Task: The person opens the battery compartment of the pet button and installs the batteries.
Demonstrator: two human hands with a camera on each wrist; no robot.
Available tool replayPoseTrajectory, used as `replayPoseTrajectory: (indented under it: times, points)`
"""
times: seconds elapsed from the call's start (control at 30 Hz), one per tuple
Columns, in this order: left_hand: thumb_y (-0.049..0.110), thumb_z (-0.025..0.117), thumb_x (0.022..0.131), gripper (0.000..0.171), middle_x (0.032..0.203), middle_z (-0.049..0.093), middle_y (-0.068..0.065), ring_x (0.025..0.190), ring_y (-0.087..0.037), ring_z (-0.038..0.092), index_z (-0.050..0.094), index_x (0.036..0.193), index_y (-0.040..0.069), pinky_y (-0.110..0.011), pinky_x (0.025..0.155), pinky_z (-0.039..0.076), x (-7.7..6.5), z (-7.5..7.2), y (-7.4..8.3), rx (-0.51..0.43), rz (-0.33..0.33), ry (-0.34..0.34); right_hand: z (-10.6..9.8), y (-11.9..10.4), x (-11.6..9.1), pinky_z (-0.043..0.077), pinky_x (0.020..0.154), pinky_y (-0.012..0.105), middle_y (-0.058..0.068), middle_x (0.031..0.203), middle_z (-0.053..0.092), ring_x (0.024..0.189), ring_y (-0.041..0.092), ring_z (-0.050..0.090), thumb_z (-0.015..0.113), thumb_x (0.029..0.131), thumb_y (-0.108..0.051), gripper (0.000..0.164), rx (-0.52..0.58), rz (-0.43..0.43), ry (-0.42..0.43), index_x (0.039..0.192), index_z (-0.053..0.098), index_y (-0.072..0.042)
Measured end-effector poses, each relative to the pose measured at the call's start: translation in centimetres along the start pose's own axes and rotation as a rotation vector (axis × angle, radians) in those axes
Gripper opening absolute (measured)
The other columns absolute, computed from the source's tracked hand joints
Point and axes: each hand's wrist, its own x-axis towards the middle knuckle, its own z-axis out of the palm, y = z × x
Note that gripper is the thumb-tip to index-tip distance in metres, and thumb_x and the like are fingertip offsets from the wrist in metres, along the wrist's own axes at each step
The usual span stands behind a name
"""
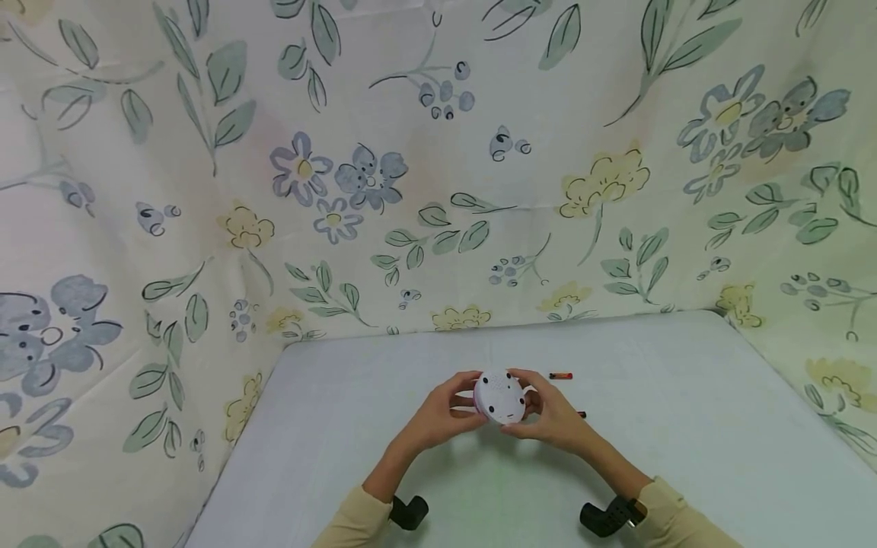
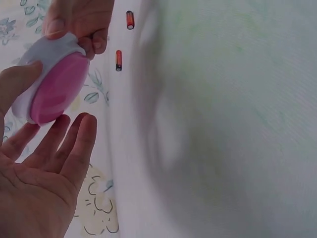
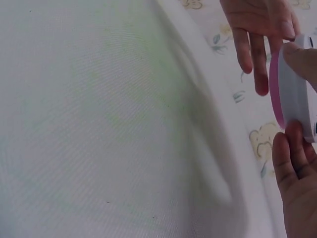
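Observation:
Both hands hold up a round white device (image 1: 500, 397) with a pink face, above the table. Its white back, with several small dark spots and a patch of tiny holes, is turned toward the head camera. My left hand (image 1: 444, 412) grips its left edge, thumb on the white rim (image 2: 49, 52) and fingertips near the lower edge of the pink face (image 2: 59, 91). The right hand (image 1: 556, 417) pinches the opposite edge between thumb and fingers. Some fingers are hidden behind the device in the head view.
Two orange-and-black batteries, one farther (image 1: 561, 375) and one nearer (image 1: 582, 415), lie on the white-covered table (image 1: 342, 426) beside the right hand. Floral cloth (image 1: 438, 190) hangs behind the table and along its sides. A black wrist camera (image 1: 409, 513) sits on each wrist.

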Motion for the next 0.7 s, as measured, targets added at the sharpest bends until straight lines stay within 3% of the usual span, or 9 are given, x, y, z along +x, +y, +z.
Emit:
replayPoseTrajectory:
  times: [0.27,0.47,0.7]
  points:
    - [0.012,0.082,0.089,0.071,0.134,0.058,-0.007,0.110,-0.025,0.065,0.045,0.150,0.016,-0.030,0.085,0.054,0.1,0.4,-0.7,0.076,-0.052,-0.018,0.3,0.1,-0.1,0.052,0.065,0.026,0.009,0.108,0.053,0.074,0.016,0.055,0.096,0.072,-0.021,0.083,-0.137,0.074,0.030,0.140,0.051,-0.003]
    - [0.015,0.085,0.085,0.071,0.124,0.058,-0.006,0.104,-0.025,0.066,0.048,0.145,0.010,-0.029,0.081,0.054,0.2,0.5,-1.2,0.142,-0.116,-0.018,1.1,0.6,0.1,0.050,0.063,0.024,0.003,0.098,0.054,0.073,0.012,0.054,0.094,0.073,-0.034,0.086,-0.274,0.153,-0.018,0.139,0.050,0.001]
    - [0.010,0.084,0.086,0.074,0.131,0.056,-0.011,0.108,-0.027,0.063,0.045,0.149,0.005,-0.040,0.087,0.055,0.0,0.2,-1.8,0.190,-0.088,-0.040,0.6,0.5,0.1,0.051,0.067,0.026,0.004,0.102,0.057,0.076,0.012,0.058,0.088,0.082,-0.032,0.079,-0.281,0.174,-0.102,0.142,0.051,0.002]
